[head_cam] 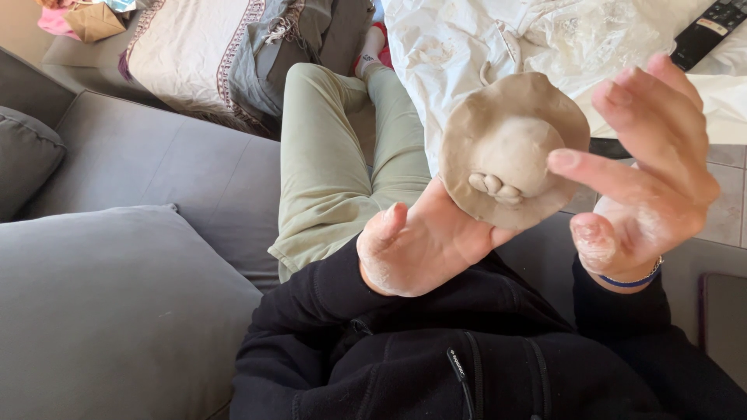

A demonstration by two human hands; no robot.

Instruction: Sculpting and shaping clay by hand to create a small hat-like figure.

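Head view: your left hand [424,245] holds one round, matte grey clay disc [513,148] with a domed centre and three small pellets; your right hand [650,167] hovers beside it, fingers [599,173] spread wide.

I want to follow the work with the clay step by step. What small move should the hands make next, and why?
Probably bring the open right hand in to press on the clay disc. The left hand holds the disc up from behind, its fingertips poking through under the rounded bulge. The right hand hovers beside the rim, fingers spread, apparently not touching it.
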